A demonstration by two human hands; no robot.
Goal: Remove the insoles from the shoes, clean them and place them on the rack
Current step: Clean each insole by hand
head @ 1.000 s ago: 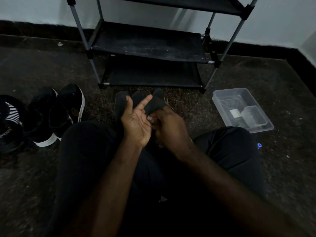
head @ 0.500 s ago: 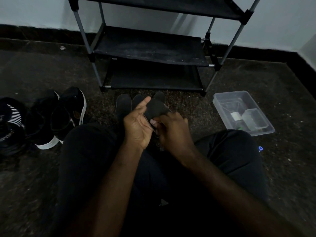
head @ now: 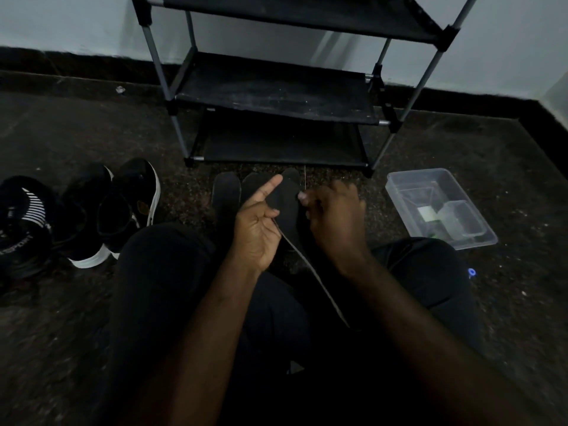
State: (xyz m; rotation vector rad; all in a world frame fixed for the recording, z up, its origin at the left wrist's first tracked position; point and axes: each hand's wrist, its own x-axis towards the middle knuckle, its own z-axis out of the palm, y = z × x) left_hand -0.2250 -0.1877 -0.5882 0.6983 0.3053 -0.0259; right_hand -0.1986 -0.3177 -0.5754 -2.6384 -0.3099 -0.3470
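**Insole turned edge-on between the hands; none on the rack yet**

Since the earlier frame the insole (head: 285, 207) has swung, so its long edge now runs down toward the lap. The left hand (head: 258, 224) has straightened its index finger up along the insole, and the right hand (head: 336, 216) has shifted outward. Both grips are clamped on the insole. The left hand's lower fingers curl at its near edge, and the right hand's thumb and curled fingers pinch the far edge.

Two more insoles (head: 227, 192) lie on the floor just before the rack (head: 276, 96), so removal looks well along. No insole shows on the shelves, so placing remains. I cannot tell whether the shoes (head: 135, 195) at left still hold insoles, nor what sits in the plastic tub (head: 399, 182).
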